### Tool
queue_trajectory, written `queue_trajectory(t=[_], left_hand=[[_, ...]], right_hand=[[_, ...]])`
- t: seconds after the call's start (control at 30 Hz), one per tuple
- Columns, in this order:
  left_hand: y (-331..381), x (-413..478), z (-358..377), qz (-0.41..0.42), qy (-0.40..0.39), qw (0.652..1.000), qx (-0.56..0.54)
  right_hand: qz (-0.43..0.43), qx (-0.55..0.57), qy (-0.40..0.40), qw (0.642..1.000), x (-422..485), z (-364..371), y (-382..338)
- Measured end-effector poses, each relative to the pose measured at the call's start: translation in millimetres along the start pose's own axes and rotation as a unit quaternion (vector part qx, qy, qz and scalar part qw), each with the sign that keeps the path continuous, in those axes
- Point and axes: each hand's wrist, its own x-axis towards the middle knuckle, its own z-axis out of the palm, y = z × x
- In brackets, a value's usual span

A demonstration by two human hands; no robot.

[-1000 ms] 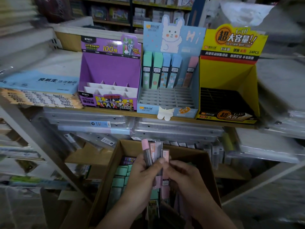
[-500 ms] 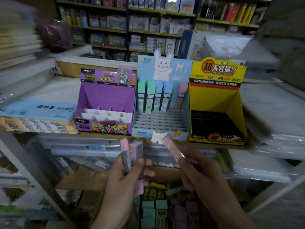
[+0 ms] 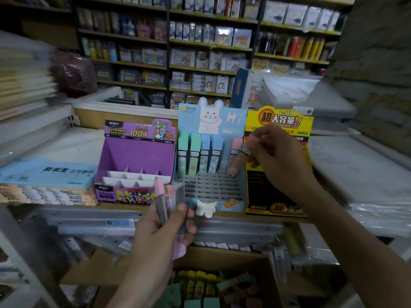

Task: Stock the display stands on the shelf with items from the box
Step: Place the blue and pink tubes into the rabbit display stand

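Observation:
Three display stands sit side by side on the shelf: a purple one (image 3: 135, 152), a light blue bunny stand (image 3: 211, 187) with several green, blue and pink cases in its back row, and a yellow one (image 3: 278, 196). My right hand (image 3: 273, 156) pinches a pink lead case (image 3: 239, 161), tilted, its lower end at the grid slots on the blue stand's right side. In front of the shelf edge, my left hand (image 3: 164, 227) grips a small bunch of pink cases (image 3: 166, 196). The open cardboard box (image 3: 222, 258) lies below with more cases inside.
Flat plastic-wrapped stacks (image 3: 44, 172) lie left of the stands, and more wrapped packs (image 3: 355, 170) lie to the right. Clear folders fill the shelf below. Stocked shelves (image 3: 200, 52) stand in the background.
My right hand took one pink case from the bunch and carried it up to the blue stand's grid. My left hand rose with the remaining cases. The view tilted up from the box.

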Motion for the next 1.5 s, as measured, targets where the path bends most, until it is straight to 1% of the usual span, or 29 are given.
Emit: queue_trajectory(t=[0.1,0.23,0.33,0.4,0.57,0.67,0.9,1.07,1.17,1.23,1.3,1.33,1.4,1.43,1.5], left_hand=[[4.3,3.9,6.9,0.003,-0.006,1.0,0.01],[6.0,9.2,11.4,0.004,-0.008,1.0,0.02],[6.9,11.7,13.8,0.006,-0.007,1.0,0.025],[7.4,12.3,14.4,0.011,-0.008,1.0,0.026],[8.9,12.7,15.2,0.018,-0.008,0.999,0.028],[8.9,12.7,16.1,0.014,-0.01,0.999,0.031],[9.9,11.6,21.2,0.001,-0.015,0.999,0.041],[10.3,12.5,23.3,-0.013,-0.014,1.0,0.024],[9.9,12.9,24.5,-0.012,-0.015,1.0,0.015],[9.3,12.9,25.5,-0.008,-0.02,1.0,0.012],[8.7,13.9,26.4,-0.006,-0.028,1.0,0.009],[7.9,14.8,26.7,-0.006,-0.031,0.999,0.01],[5.9,16.5,27.1,-0.007,-0.035,0.999,0.011],[4.9,17.0,27.3,-0.007,-0.038,0.999,0.014],[2.9,17.4,28.9,-0.007,-0.051,0.998,0.023]], right_hand=[[-0.013,0.006,-0.015,1.0,24.0,4.2,9.8],[-0.06,-0.051,-0.029,0.996,42.9,11.0,16.4],[-0.117,-0.108,-0.029,0.987,48.4,14.9,19.9],[-0.137,-0.127,-0.036,0.982,49.9,15.3,21.9],[-0.144,-0.125,-0.07,0.979,53.9,14.3,23.4],[-0.151,-0.137,-0.071,0.976,57.0,16.6,23.9],[-0.19,-0.204,-0.059,0.959,62.8,30.0,30.6],[-0.205,-0.228,-0.046,0.951,61.7,36.1,34.9],[-0.196,-0.243,-0.047,0.949,59.3,34.4,30.9],[-0.177,-0.235,-0.039,0.955,51.9,32.4,23.2],[-0.149,-0.169,-0.022,0.974,38.6,30.9,9.6],[-0.126,-0.117,-0.029,0.985,30.6,30.3,1.8],[-0.065,-0.014,-0.093,0.993,15.3,30.5,-11.7],[-0.038,0.012,-0.131,0.991,7.8,30.7,-16.8],[-0.008,0.015,-0.188,0.982,-4.9,31.9,-24.2]])
